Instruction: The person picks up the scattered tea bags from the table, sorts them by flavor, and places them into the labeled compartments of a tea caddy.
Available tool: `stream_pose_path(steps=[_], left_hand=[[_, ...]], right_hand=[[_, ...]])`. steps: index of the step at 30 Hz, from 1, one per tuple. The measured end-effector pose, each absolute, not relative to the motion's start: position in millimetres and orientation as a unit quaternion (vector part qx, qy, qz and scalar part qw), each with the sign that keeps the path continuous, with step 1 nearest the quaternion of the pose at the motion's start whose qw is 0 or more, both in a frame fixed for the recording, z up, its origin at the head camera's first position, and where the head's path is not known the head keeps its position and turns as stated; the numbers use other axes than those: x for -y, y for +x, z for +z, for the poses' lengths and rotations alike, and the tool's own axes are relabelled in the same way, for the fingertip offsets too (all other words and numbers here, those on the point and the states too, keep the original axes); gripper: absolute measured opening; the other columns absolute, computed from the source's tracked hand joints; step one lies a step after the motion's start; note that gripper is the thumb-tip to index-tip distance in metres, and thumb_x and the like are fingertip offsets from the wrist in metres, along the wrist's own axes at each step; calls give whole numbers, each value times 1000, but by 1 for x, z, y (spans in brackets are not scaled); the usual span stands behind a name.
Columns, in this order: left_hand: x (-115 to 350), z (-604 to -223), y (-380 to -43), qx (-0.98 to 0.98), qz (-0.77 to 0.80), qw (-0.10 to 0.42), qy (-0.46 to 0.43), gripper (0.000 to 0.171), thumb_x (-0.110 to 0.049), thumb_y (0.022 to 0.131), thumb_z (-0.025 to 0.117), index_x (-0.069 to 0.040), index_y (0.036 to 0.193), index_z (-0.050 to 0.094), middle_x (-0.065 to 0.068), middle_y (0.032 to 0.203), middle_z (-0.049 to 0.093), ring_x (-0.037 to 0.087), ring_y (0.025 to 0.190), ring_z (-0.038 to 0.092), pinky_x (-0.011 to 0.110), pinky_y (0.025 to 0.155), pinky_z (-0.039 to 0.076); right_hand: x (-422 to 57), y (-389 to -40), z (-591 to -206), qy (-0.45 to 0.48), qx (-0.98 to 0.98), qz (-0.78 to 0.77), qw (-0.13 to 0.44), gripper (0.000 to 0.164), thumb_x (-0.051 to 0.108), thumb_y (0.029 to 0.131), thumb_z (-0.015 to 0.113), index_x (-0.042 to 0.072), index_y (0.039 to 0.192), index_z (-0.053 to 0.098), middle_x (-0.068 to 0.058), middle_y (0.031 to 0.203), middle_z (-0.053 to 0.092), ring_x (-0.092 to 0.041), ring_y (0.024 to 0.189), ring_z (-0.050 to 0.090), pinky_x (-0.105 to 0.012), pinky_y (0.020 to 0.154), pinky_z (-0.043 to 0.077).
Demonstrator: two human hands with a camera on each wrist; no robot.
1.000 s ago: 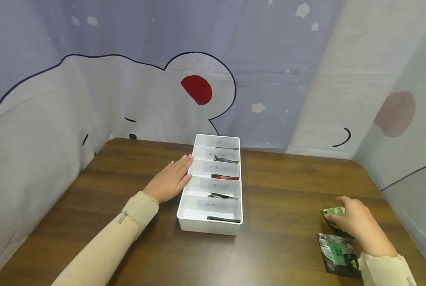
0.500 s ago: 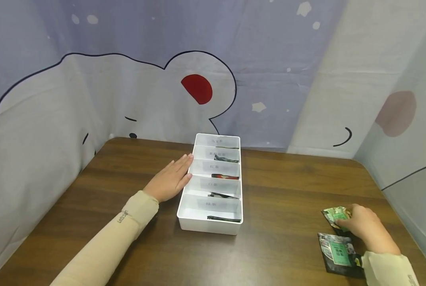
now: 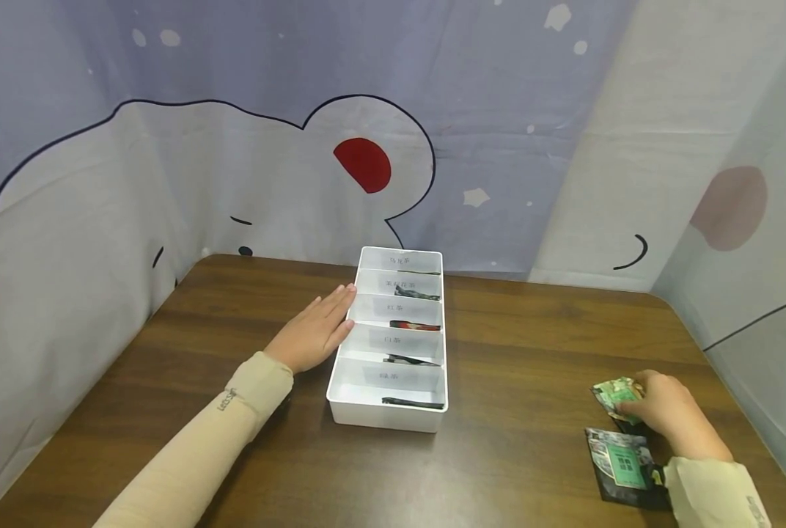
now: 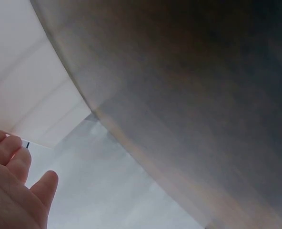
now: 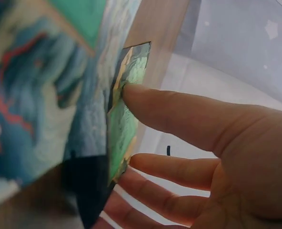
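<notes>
In the head view my left hand (image 3: 310, 334) rests with straight fingers against the left side of a white divided box (image 3: 385, 416). The left wrist view shows its fingertips at the box wall (image 4: 34, 76). Far right on the table, my right hand (image 3: 675, 412) pinches a small green tea packet (image 3: 616, 394), thumb on one edge and fingers on the opposite one. That same packet (image 5: 123, 126) appears edge-on in the right wrist view. Just nearer lies a black tea packet (image 3: 620, 469) with a green label, partly covered by the right wrist; its patterned front (image 5: 41, 100) looms large there.
Each of the box's several labelled compartments holds a thin packet standing on edge, among them a red one (image 3: 416, 325) and a dark one (image 3: 413, 403) at the front. Behind the brown wooden table (image 3: 518, 345) hangs a printed curtain (image 3: 498, 132).
My right hand has moved slightly right and closed onto the green packet, uncovering more of its front. The left hand and the box have stayed put.
</notes>
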State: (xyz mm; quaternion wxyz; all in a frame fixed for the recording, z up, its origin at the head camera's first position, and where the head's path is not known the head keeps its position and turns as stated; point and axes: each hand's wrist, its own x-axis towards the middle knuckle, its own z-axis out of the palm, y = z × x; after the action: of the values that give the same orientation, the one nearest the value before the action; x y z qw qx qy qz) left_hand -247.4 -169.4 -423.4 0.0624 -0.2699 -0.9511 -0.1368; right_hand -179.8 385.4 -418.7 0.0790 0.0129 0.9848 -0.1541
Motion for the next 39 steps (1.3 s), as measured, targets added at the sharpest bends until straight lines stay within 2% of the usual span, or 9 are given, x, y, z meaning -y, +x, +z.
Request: stream_pose_path(steps=[10, 22, 31, 36, 39], left_hand=[[172, -427, -249, 951, -135, 61, -270, 64, -39, 110, 34, -4, 161, 20, 9, 167, 21, 26, 154, 19, 52, 123, 22], [172, -429, -249, 952, -136, 62, -268, 65, -40, 110, 34, -5, 162, 19, 8, 168, 20, 25, 155, 18, 51, 123, 22], [171, -429, -251, 951, -134, 65, -270, 65, -40, 109, 34, -5, 162, 18, 7, 168, 20, 25, 155, 18, 51, 123, 22], [171, -429, -251, 951, -133, 66, -270, 65, -40, 109, 34, -5, 162, 19, 8, 168, 20, 25, 155, 18, 51, 123, 22], [171, -429, -251, 951, -134, 64, -270, 65, -40, 109, 34, -5, 162, 19, 7, 168, 20, 25, 155, 18, 51, 123, 22]], right_hand=[[-389, -184, -421, 37, -978, -192, 72, 69, 22, 88, 77, -26, 127, 47, -46, 122, 54, -65, 111, 48, -70, 89, 45], [-375, -187, -414, 51, -971, -233, -33, 41, 14, 92, 69, -17, 117, 60, -34, 108, 65, -51, 96, 61, -59, 74, 50], [-360, -189, -408, 49, -961, -257, -93, 34, 20, 98, 66, -10, 114, 66, -30, 107, 69, -51, 97, 63, -59, 74, 49], [-355, -191, -404, 51, -954, -275, -103, 32, 24, 98, 67, -6, 110, 69, -23, 100, 73, -44, 94, 67, -50, 70, 51], [-354, -193, -402, 55, -951, -288, -97, 33, 27, 98, 68, -3, 109, 71, -18, 97, 74, -35, 89, 69, -41, 68, 51]])
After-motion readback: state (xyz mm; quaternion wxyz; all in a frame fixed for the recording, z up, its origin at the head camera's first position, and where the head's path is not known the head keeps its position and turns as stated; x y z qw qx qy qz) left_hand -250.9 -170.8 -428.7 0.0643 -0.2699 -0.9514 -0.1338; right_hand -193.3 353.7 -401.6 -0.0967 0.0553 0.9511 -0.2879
